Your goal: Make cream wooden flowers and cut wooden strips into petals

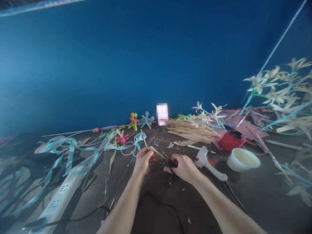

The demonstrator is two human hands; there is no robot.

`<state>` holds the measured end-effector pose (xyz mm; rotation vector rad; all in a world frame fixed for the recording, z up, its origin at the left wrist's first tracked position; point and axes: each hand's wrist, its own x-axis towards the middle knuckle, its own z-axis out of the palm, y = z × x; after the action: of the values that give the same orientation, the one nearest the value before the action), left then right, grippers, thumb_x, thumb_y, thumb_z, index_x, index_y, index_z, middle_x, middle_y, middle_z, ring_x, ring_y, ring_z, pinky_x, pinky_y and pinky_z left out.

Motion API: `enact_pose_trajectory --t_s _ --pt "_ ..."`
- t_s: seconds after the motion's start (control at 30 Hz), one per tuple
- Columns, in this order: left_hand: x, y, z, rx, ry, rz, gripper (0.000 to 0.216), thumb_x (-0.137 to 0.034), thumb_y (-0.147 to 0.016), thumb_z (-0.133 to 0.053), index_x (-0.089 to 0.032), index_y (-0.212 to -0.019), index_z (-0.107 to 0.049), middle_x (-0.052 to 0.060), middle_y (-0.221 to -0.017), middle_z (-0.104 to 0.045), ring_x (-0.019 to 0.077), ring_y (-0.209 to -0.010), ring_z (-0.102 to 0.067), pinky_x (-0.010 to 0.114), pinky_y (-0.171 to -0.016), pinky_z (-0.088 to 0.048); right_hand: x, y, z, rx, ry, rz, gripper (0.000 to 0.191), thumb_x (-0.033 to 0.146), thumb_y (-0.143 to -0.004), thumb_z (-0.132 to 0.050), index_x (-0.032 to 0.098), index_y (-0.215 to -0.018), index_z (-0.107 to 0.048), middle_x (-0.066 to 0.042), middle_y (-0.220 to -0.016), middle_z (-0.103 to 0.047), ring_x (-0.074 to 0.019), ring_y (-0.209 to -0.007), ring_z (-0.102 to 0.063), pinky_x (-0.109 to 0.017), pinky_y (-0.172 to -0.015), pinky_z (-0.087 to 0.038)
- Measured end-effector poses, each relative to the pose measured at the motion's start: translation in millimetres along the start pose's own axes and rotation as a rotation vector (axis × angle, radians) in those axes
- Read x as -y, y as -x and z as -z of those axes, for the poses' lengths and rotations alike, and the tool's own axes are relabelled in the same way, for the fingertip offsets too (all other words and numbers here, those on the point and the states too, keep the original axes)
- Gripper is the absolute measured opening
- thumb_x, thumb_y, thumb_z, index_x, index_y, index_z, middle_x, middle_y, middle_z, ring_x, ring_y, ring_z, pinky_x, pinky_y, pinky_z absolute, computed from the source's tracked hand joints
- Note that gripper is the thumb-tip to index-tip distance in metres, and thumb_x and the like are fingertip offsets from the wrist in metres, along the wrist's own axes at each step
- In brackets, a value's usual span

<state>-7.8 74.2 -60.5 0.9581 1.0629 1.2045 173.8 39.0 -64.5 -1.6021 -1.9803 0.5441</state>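
Observation:
My left hand [144, 159] is closed, with thumb and fingers pinching a thin pale strip [143, 138] that sticks up past the fingertips. Wrapped round the dark handles of a pair of scissors [168, 160], my right hand [182, 165] is closed too. The scissors point toward my left fingers, close to the strip. How far apart the blades stand is too blurred to tell. Just beyond my hands lies a bundle of long dried beige strips [190, 131]. Small pale scraps [170, 145] are scattered on the dark table [158, 208].
A white glue gun [207, 164] lies right of my hands, beside a cream bowl [243, 160] and a red container [232, 140]. At left are a power strip [60, 195] and light-blue ribbon [70, 152]. Pipe-cleaner figures [133, 122] stand by the wall. Pale flower stems [270, 87] fill the right.

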Motion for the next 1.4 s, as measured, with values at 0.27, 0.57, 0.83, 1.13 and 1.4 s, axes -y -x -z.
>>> enact_pose_trajectory --t_s 0.27,0.57,0.83,1.13,1.4 --pt "2.1 -0.9 0.4 -0.006 -0.013 0.004 0.007 -0.022 -0.062 -0.056 -0.015 -0.061 -0.054 -0.001 -0.053 -0.057 0.0100 -0.050 -0.053 0.019 -0.046 -0.039 -2.9 -0.5 -1.8 -0.009 0.008 0.006 0.039 0.057 -0.056 -0.061 0.020 -0.059 -0.051 0.003 -0.051 -0.049 -0.0101 -0.048 -0.040 -0.020 -0.045 -0.024" --pt "3.4 -1.3 2.1 0.003 -0.014 -0.003 0.009 -0.024 -0.063 -0.057 -0.016 -0.061 -0.054 -0.001 -0.055 -0.058 0.0101 -0.051 -0.053 0.019 -0.046 -0.039 -1.8 -0.8 0.7 -0.005 0.004 -0.011 0.038 0.056 -0.054 -0.062 0.020 -0.058 -0.052 0.003 -0.051 -0.049 -0.0107 -0.049 -0.042 -0.020 -0.045 -0.024" --pt "2.6 -0.5 0.0 -0.002 0.015 0.015 0.012 -0.026 -0.062 -0.059 -0.016 -0.059 -0.054 -0.002 -0.056 -0.057 0.0102 -0.053 -0.053 0.019 -0.046 -0.041 -1.2 -1.4 -0.6 -0.005 0.009 -0.037 0.038 0.055 -0.053 -0.064 0.020 -0.059 -0.053 0.003 -0.051 -0.050 -0.0109 -0.048 -0.042 -0.020 -0.045 -0.023" --pt "-0.1 1.2 -1.4 -0.009 0.024 0.031 0.014 -0.028 -0.061 -0.061 -0.016 -0.061 -0.054 -0.002 -0.057 -0.057 0.0104 -0.055 -0.054 0.019 -0.047 -0.041 -1.4 -1.5 0.0 -0.006 0.019 -0.045 0.038 0.056 -0.053 -0.063 0.020 -0.057 -0.053 0.003 -0.049 -0.049 -0.0108 -0.047 -0.041 -0.020 -0.044 -0.022" --pt "0.7 1.0 -2.0 -0.004 0.038 0.042 0.012 -0.026 -0.062 -0.061 -0.017 -0.061 -0.054 -0.003 -0.055 -0.057 0.0094 -0.054 -0.054 0.018 -0.046 -0.041 -5.0 -2.3 -2.9 0.002 0.021 -0.032 0.039 0.057 -0.054 -0.062 0.020 -0.057 -0.052 0.003 -0.049 -0.049 -0.0108 -0.047 -0.042 -0.020 -0.044 -0.022"
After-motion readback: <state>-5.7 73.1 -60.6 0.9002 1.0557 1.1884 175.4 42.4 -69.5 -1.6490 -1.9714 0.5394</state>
